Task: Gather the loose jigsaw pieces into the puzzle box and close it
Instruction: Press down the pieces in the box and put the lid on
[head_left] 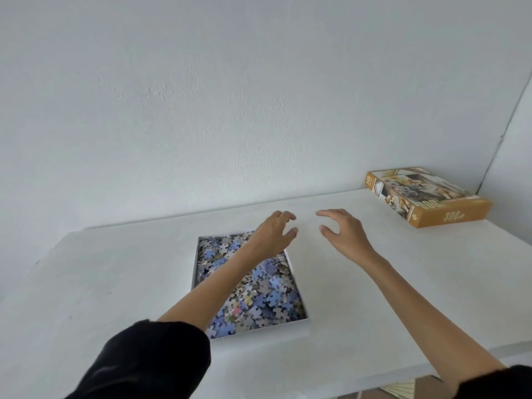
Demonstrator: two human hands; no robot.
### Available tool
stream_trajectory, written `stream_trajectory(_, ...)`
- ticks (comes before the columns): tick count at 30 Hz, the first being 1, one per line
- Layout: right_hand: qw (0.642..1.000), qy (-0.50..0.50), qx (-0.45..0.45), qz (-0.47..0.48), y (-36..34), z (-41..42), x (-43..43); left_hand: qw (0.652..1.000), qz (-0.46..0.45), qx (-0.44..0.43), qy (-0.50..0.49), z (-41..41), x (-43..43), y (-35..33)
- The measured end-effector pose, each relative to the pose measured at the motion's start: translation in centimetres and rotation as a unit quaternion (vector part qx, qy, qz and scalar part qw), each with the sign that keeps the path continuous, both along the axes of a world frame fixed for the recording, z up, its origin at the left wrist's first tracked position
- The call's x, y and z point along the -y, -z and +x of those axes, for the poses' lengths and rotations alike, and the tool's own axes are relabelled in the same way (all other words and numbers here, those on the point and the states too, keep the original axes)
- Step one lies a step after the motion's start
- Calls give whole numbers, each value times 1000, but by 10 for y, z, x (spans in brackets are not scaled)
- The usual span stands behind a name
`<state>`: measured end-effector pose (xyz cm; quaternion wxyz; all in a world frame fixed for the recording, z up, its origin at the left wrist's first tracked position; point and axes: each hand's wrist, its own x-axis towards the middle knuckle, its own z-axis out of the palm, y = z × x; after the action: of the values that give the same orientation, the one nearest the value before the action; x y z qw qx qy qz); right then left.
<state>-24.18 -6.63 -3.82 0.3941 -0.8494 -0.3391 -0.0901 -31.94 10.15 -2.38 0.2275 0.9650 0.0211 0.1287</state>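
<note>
A black sleeve pushed up on the left forearm fills the near lower corner, with a second dark sleeve just showing at the lower right. From there both bare forearms reach out over a white desk set against a white wall. The left forearm crosses above the open white box tray, which sits near the middle of the desk, a little toward its near edge, and is heaped with loose jigsaw pieces, mostly blue and pale. The left hand hangs over the tray's far right corner, fingers spread and gently curled, holding nothing. The right hand is just beside it above bare desk, fingers likewise spread and curled, empty, the two hands facing each other but apart. At the desk's far right corner, well apart from the tray, lies the orange puzzle box lid, printed side up.
</note>
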Motion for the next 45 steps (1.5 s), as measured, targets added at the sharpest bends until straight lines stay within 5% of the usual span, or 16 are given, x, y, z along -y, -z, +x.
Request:
stream_trajectory(14,997,76,-8,-11,-20,200,119,998,-60,-29,-8,210,120,-22)
stream_trajectory(20,991,119,-15,-63,-10,279,176,981,-169,-90,-37,277,172,-10)
stream_trajectory(30,939,194,-177,-224,17,339,252,950,-226,-188,-109,332,217,41)
stream_trajectory(33,943,150,-235,-181,20,337,256,948,-221,-195,-121,341,221,59)
stream_trajectory(45,964,154,-208,-59,7,320,234,905,-405,-35,-123,331,214,40)
